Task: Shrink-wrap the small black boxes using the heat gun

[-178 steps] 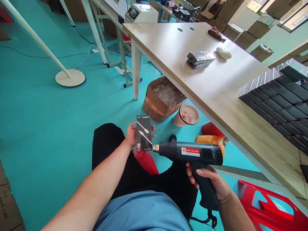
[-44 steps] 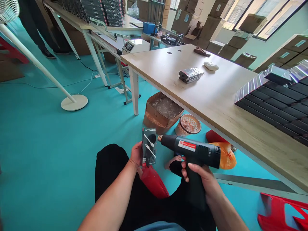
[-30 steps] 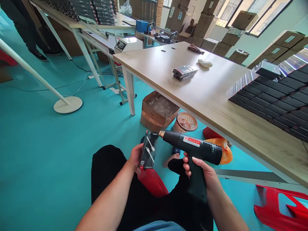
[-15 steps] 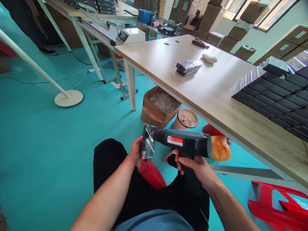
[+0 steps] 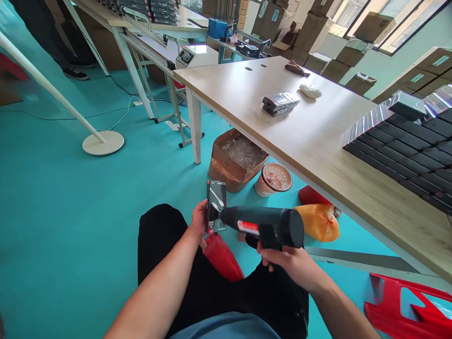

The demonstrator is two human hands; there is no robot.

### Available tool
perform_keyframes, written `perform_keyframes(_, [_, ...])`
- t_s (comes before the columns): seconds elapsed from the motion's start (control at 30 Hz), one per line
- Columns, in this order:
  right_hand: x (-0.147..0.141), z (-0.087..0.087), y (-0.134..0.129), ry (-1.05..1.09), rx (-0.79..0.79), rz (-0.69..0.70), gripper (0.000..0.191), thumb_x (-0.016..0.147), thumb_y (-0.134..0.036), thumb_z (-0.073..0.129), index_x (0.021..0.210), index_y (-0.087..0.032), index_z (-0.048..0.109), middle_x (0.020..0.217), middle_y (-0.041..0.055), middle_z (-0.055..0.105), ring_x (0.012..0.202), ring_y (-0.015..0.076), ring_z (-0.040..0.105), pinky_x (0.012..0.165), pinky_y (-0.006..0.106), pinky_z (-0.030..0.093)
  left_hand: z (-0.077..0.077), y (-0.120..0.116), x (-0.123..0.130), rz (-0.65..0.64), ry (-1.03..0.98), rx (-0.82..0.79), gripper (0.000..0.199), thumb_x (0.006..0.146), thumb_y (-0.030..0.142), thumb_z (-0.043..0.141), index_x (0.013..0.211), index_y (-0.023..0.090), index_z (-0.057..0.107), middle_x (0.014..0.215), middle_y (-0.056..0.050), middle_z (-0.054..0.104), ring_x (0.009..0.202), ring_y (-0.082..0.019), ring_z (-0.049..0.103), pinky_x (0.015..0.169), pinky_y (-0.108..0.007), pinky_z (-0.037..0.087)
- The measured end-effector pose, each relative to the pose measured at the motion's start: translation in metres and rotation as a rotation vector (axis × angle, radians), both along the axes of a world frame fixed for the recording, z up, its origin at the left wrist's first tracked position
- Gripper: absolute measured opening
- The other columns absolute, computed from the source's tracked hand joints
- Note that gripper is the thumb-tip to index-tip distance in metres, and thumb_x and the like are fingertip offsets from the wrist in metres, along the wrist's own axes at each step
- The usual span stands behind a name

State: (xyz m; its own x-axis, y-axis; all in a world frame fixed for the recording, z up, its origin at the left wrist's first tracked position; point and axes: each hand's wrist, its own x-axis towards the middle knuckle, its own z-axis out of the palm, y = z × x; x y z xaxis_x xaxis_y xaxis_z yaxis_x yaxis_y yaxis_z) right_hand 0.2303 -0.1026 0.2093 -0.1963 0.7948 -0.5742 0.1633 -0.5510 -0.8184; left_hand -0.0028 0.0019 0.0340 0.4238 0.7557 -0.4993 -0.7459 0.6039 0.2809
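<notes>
With the left hand (image 5: 199, 218), just below centre, grips a slim black box (image 5: 216, 197) by its left side, seemingly to leave the printed front exposed. With the right hand (image 5: 286, 260), clasps the handle of a heat gun (image 5: 263, 223), apparently angled to point the nozzle at that front. At right, has stacked black boxes (image 5: 406, 148) on the table (image 5: 310, 146), probably for easy reach.

Left hand (image 5: 199, 217) holds black box (image 5: 216, 202); right hand (image 5: 287, 261) points heat gun (image 5: 264, 223) toward it.
</notes>
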Motion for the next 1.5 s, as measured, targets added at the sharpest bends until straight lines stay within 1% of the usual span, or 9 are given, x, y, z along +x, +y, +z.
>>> perform_keyframes(0.1, [0.002,0.000,0.003,-0.017,0.056,-0.164,0.040,0.074,-0.053,0.077,0.089,-0.017,0.068,0.072,0.0051,0.062,0.068,0.0204,0.054,0.061,0.034,0.047,-0.001,-0.001,0.002,-0.026,0.000,-0.041,0.042,0.085,0.042,0.054,0.101,0.009,0.074,0.087,-0.016,0.076,0.086,-0.033,0.074,0.081,-0.045,0.059])
perform_keyframes(0.27, [0.000,0.003,-0.003,0.065,-0.037,0.165,0.027,0.079,-0.043,0.073,0.082,-0.016,0.069,0.073,0.0046,0.061,0.069,0.0196,0.056,0.064,0.034,0.048,-0.002,-0.001,0.003,0.002,0.006,0.001,0.038,0.082,0.038,0.057,0.102,0.010,0.074,0.085,-0.014,0.076,0.086,-0.032,0.074,0.080,-0.044,0.059])
perform_keyframes(0.47, [0.002,0.002,0.010,0.074,0.072,-0.215,0.036,0.079,-0.047,0.078,0.092,-0.014,0.070,0.071,0.0054,0.064,0.068,0.0196,0.057,0.060,0.032,0.048,-0.012,-0.005,-0.001,-0.098,0.033,-0.017,0.039,0.082,0.041,0.060,0.098,0.008,0.073,0.087,-0.018,0.076,0.088,-0.035,0.074,0.079,-0.046,0.059])
perform_keyframes(0.63, [0.001,0.017,0.033,0.155,0.100,-0.185,0.039,0.075,-0.042,0.080,0.101,-0.014,0.069,0.075,0.0058,0.068,0.065,0.0186,0.059,0.059,0.031,0.047,-0.017,-0.006,0.000,-0.172,0.063,-0.015,0.045,0.081,0.040,0.063,0.109,0.006,0.073,0.097,-0.020,0.076,0.092,-0.036,0.074,0.081,-0.045,0.059])
perform_keyframes(0.8, [0.018,0.018,0.046,-0.001,0.051,-0.207,0.036,0.071,-0.041,0.082,0.093,-0.015,0.069,0.066,0.0031,0.066,0.055,0.0154,0.055,0.054,0.030,0.044,-0.018,-0.004,-0.002,-0.170,0.066,-0.024,0.049,0.082,0.042,0.061,0.114,0.007,0.072,0.099,-0.019,0.076,0.089,-0.035,0.075,0.078,-0.044,0.059])
perform_keyframes(1.07, [0.023,0.003,0.009,0.021,-0.080,0.099,0.028,0.074,-0.037,0.077,0.089,-0.015,0.067,0.068,0.0022,0.063,0.064,0.0184,0.059,0.054,0.030,0.048,-0.010,0.000,-0.001,-0.085,0.050,0.019,0.049,0.083,0.041,0.056,0.113,0.005,0.073,0.097,-0.018,0.077,0.091,-0.035,0.074,0.080,-0.045,0.059])
perform_keyframes(1.23, [0.017,0.004,0.004,0.052,0.033,-0.045,0.028,0.076,-0.042,0.076,0.083,-0.016,0.067,0.067,0.0016,0.061,0.062,0.0171,0.055,0.057,0.032,0.047,-0.004,-0.001,0.000,-0.065,0.107,0.007,0.050,0.083,0.040,0.056,0.116,0.005,0.072,0.100,-0.018,0.077,0.091,-0.034,0.075,0.080,-0.044,0.060])
perform_keyframes(1.4, [0.020,-0.001,-0.005,0.044,-0.110,0.113,0.026,0.075,-0.039,0.075,0.081,-0.016,0.066,0.068,0.0030,0.061,0.063,0.0176,0.057,0.056,0.030,0.047,-0.001,0.001,-0.001,-0.047,0.016,0.042,0.054,0.083,0.042,0.055,0.119,0.006,0.071,0.111,-0.019,0.076,0.103,-0.035,0.073,0.089,-0.048,0.059])
perform_keyframes(1.5, [0.019,-0.009,-0.014,0.027,-0.072,-0.037,0.035,0.074,-0.046,0.077,0.088,-0.015,0.068,0.069,0.0031,0.061,0.065,0.0179,0.056,0.058,0.031,0.048,-0.001,0.004,-0.001,-0.030,-0.011,0.032,0.055,0.082,0.042,0.056,0.120,0.005,0.070,0.113,-0.020,0.075,0.105,-0.035,0.072,0.091,-0.050,0.058])
